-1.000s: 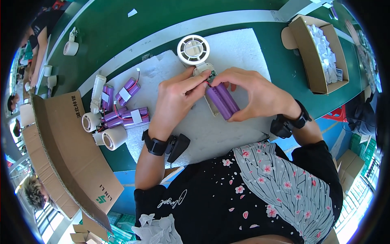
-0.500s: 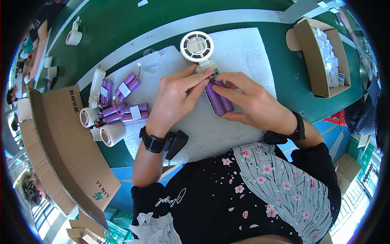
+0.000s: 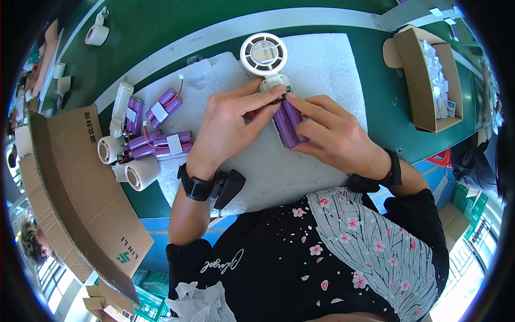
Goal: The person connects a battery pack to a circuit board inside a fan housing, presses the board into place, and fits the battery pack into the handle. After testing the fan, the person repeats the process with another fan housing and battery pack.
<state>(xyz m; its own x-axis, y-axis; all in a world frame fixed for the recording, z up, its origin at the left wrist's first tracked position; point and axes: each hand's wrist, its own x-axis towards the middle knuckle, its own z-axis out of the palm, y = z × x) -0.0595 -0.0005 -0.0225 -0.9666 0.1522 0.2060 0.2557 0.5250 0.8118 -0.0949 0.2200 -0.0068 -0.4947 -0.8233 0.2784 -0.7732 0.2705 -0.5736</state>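
Observation:
A white handheld fan (image 3: 264,53) lies on the foam sheet, its round grille pointing away from me and its handle uncovered. Two purple cells of a battery pack (image 3: 287,126) sit in the handle. My left hand (image 3: 222,122) is closed around the upper handle, thumb and index finger pinched by a small green circuit board (image 3: 288,91). What lies between those fingertips is hidden. Closed on the battery pack from the right, my right hand (image 3: 340,134) has its index fingertip at the pack's upper end and other fingers along its side.
Purple battery packs (image 3: 165,107) with red wires and white fan parts (image 3: 142,173) lie at the left of the foam sheet (image 3: 327,59). An open cardboard box (image 3: 86,177) stands farther left. Another box (image 3: 416,80) with white pieces stands at the right. People work at far left.
The right hand's fingers have shifted on the battery pack, the index finger now nearer the circuit board. The left hand keeps its pinch. The whole view has shifted slightly.

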